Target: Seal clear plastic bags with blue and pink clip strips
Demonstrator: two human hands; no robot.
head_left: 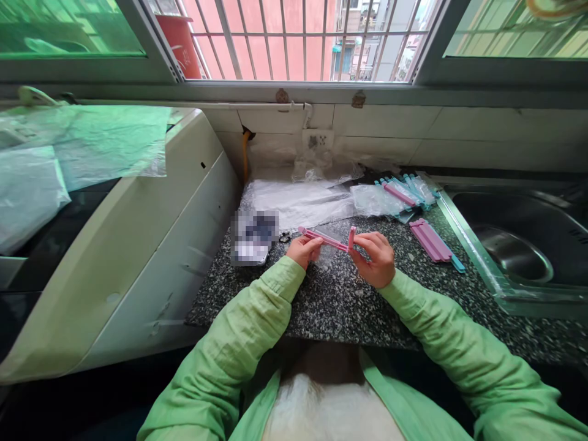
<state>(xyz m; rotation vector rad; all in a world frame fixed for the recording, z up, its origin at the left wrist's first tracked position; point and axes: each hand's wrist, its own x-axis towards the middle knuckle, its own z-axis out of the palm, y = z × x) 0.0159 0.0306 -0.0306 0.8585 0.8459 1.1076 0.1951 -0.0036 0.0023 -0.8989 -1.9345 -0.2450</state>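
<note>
Over the speckled counter (340, 306), just in front of the clear plastic bags (298, 202), both hands hold 1 pink sealing clip (327, 238): the left hand (305, 250) pinches its left end between thumb and fingers, while the right hand (377, 258) grips the right end, where a short piece stands upright. To the right of the clip lies a stack of pink clips (432, 240), with packed blue and pink clips (404, 193) behind it, and the steel sink (519, 245) sits further right.

Steel sink (514, 245) (right side), speckled counter (340, 306), clear plastic bags (298, 202), barred window (298, 40)
</note>
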